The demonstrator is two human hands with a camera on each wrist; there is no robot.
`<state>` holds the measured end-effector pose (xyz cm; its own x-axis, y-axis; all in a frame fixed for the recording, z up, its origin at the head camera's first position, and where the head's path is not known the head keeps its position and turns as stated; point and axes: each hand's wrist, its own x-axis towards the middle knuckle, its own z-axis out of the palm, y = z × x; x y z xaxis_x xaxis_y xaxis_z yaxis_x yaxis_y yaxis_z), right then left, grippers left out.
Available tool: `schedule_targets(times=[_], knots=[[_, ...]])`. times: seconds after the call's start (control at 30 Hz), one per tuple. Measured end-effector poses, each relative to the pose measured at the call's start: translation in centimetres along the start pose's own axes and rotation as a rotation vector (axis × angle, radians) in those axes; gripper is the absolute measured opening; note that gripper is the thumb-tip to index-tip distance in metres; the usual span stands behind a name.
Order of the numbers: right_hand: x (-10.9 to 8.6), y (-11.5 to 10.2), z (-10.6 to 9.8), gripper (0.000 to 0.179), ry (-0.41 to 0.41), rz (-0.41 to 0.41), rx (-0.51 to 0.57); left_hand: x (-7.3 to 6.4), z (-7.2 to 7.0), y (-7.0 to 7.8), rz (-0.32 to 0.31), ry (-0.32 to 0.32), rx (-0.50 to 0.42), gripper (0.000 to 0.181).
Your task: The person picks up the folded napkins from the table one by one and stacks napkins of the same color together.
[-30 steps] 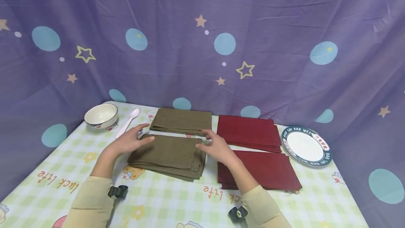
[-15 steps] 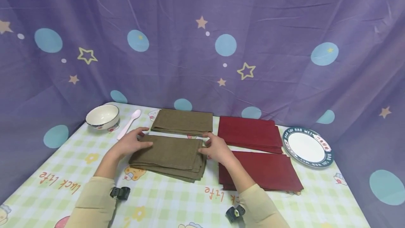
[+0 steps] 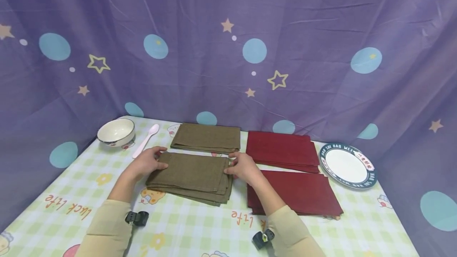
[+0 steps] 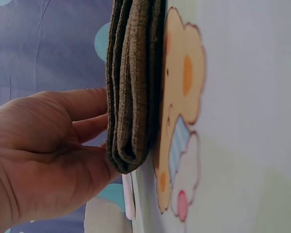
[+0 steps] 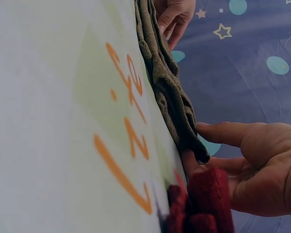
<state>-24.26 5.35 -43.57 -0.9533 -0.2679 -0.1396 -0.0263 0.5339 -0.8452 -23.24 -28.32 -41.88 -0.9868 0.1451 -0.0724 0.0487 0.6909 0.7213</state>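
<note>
A stack of folded olive-brown cloth [image 3: 192,173] lies on the table in front of me, its layers slightly fanned at the near right corner. At its left end my left hand [image 3: 146,163] holds the edge, thumb on top and the other fingers partly hidden behind the far corner. My right hand [image 3: 246,167] pinches the right edge; in the right wrist view its thumb [image 5: 223,132] is on top and a fingertip [image 5: 190,162] is tucked beneath the cloth. Just behind lies a second folded brown cloth [image 3: 207,136], apart from both hands.
Two folded dark red cloths, a far one [image 3: 278,148] and a near one [image 3: 296,193], lie to the right, the near one close to my right hand. A patterned plate [image 3: 346,165] sits beyond them. At left are a white bowl [image 3: 116,132] and a pink spoon [image 3: 145,142].
My right hand has closed in on the cloth's right edge, and its fingers now pinch it. The left thumb has shifted slightly left along the cloth's top. The cloth has hardly moved.
</note>
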Motion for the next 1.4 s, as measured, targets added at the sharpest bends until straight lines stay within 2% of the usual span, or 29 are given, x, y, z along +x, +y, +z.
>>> schedule_targets(times=[0.27,0.5,0.63,0.83,1.17,1.4], knots=[[0.15,-0.10,0.06,0.055,0.003,0.020,0.002,0.13,0.09,0.13,-0.054,-0.019,-0.028,0.063],[0.17,-0.13,0.10,0.053,0.011,0.016,0.122,0.02,0.12,-0.07,-0.062,-0.019,-0.053,0.062],[0.20,-0.21,0.03,0.050,0.019,-0.002,0.153,0.10,0.15,-0.11,-0.071,-0.018,-0.061,0.061],[0.18,-0.39,-0.19,0.045,0.046,-0.050,0.141,0.31,0.11,-0.11,-0.093,-0.014,-0.053,0.058],[0.31,0.04,-0.03,0.045,-0.003,0.002,0.267,0.41,-0.01,-0.49,-0.122,0.007,-0.076,0.050],[0.51,0.47,0.20,0.043,0.012,0.009,0.290,0.41,-0.25,-0.45,-0.150,-0.027,-0.136,0.052]])
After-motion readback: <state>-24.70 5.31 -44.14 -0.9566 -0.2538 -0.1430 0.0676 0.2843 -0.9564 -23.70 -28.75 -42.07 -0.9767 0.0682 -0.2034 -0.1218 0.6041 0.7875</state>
